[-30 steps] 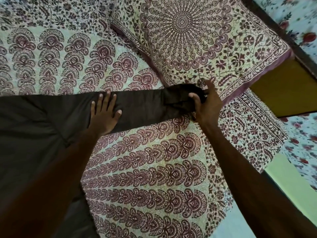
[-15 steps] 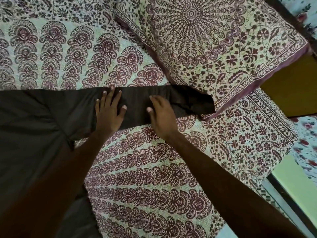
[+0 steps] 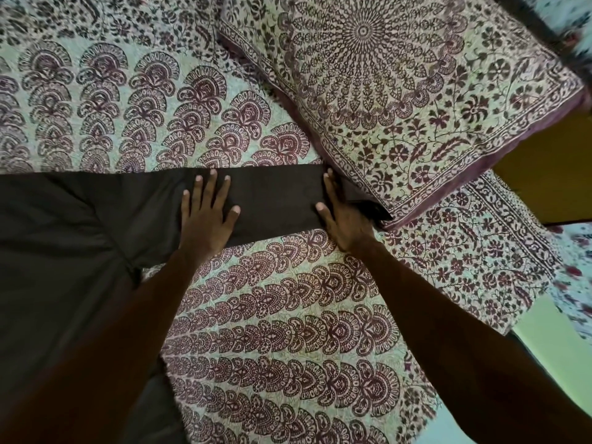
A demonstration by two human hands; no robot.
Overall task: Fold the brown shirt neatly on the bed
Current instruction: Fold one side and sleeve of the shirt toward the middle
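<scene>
The brown shirt lies spread over the left side of the bed, and its long sleeve runs flat to the right, up to the pillow. My left hand rests palm down on the middle of the sleeve, fingers spread. My right hand lies flat on the sleeve's far end, fingers straight and pointing away from me. The cuff tip pokes out beside that hand at the pillow's corner. Neither hand grips the cloth.
The bed wears a cream sheet printed with maroon paisley rows. A matching pillow lies at the top right, its corner touching the sleeve end. The bed's edge drops at the right to a pale green floor.
My right hand let go of the bunched cuff, came back along the sleeve, then slid right again to its end, leaving the sleeve flat. My left hand stayed put.
</scene>
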